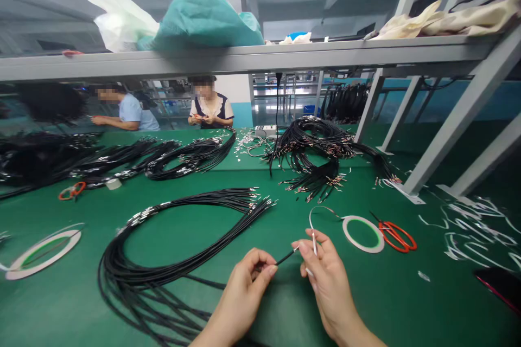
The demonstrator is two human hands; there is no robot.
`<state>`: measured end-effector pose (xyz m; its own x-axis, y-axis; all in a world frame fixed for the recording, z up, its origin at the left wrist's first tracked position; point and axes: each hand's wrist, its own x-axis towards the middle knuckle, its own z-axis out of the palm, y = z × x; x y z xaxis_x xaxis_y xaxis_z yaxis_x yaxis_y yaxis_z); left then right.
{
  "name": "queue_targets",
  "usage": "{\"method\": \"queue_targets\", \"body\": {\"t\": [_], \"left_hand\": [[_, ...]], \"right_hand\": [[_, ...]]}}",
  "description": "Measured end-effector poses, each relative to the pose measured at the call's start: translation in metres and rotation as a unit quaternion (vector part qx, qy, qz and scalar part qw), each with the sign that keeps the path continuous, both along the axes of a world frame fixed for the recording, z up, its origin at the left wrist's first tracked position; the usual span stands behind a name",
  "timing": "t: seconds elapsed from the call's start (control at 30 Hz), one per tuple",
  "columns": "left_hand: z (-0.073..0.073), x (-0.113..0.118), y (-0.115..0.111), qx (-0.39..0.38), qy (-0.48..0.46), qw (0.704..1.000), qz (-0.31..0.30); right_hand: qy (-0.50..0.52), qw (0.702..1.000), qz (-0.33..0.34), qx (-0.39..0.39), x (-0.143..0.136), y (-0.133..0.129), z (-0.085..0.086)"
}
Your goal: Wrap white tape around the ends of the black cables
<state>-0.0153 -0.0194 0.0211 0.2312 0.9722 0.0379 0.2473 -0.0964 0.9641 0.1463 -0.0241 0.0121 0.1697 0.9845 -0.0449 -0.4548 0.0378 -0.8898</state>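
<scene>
My left hand (pixel 248 284) is closed around a black cable (pixel 285 257) a short way behind its stripped end. My right hand (pixel 325 276) has thumb and fingertips pinched together at that bare tip. A slim white length of tape (pixel 313 243) passes between the right fingers; its thin tail arcs over to a tape roll (pixel 363 234) with a green inside. Whether the tape touches the cable end is hidden by the fingers. To the left, a looped bundle of black cables (pixel 195 270) lies on the green table, its silvery ends pointing right.
Orange-handled scissors (pixel 396 236) lie beside the roll; another orange pair (pixel 72 191) is at far left. A second tape roll (pixel 44 255), more cable coils (pixel 313 135), white scraps (pixel 476 227) and a phone (pixel 499 287) surround me. Two people sit across, beyond a metal shelf frame (pixel 244 59).
</scene>
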Motion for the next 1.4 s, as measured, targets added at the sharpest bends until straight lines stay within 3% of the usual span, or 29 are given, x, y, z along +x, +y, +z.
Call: {"method": "queue_targets", "body": {"t": [0.27, 0.33, 0.53, 0.67, 0.83, 1.1, 1.27, 1.4], "left_hand": [[-0.001, 0.009, 0.004, -0.044, -0.032, 0.997, -0.049], [-0.001, 0.015, 0.005, -0.081, -0.060, 0.994, -0.052], [-0.005, 0.019, 0.005, -0.148, -0.123, 0.981, 0.019], [-0.004, 0.016, 0.003, -0.155, -0.142, 0.977, 0.040], [-0.006, 0.020, 0.002, -0.158, -0.164, 0.972, 0.053], [-0.015, 0.020, -0.004, -0.061, -0.113, 0.989, 0.075], [-0.010, 0.021, -0.001, -0.090, -0.217, 0.966, 0.107], [-0.011, 0.024, 0.001, -0.144, -0.245, 0.956, 0.074]], "right_hand": [[-0.020, 0.999, -0.019, 0.040, -0.009, 0.002, -0.013], [-0.006, 0.999, 0.002, 0.045, -0.011, 0.002, -0.015], [0.004, 0.994, 0.110, 0.022, -0.003, 0.004, -0.016], [-0.007, 0.992, 0.125, 0.007, 0.002, 0.003, -0.012], [-0.008, 0.997, 0.077, -0.006, -0.002, 0.002, -0.006], [-0.024, 0.992, 0.121, -0.033, -0.004, 0.003, -0.010], [-0.075, 0.990, 0.117, -0.027, -0.010, -0.006, -0.014], [-0.114, 0.983, 0.145, -0.016, -0.016, -0.014, -0.019]]}}
